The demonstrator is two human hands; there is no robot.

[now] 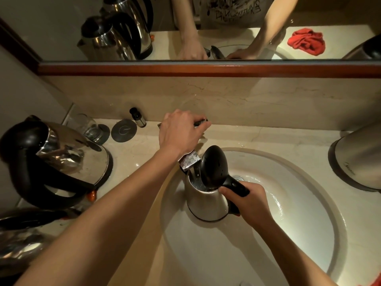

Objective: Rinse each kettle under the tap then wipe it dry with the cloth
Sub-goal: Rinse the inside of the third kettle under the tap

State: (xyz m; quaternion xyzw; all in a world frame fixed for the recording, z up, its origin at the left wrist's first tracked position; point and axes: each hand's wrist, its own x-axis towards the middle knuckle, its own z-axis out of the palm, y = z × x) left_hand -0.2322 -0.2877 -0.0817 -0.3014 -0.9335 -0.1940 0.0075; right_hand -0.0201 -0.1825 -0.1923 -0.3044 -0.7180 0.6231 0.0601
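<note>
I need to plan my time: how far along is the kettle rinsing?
Early. In hand: the right hand grips the open kettle under the tap spout, while the left hand is on the tap handle. No kettle clearly looks finished. Left: the counter kettles and wiping with the red cloth, visible in the mirror.

Left arm: bare, reaches forward and up from lower left, nearly straight.
Left hand point(180, 132): palm down, back to the camera, fingers curled over the tap lever point(201, 122), gripping it.
Right arm: bare, comes in from lower right, forearm angled up and left.
Right hand point(250, 200): fingers and thumb wrapped round the black kettle handle point(237, 185), knuckles up, holding the kettle point(206, 201) upright.
Spacing: hands apart, left farther from the body than right.
</note>
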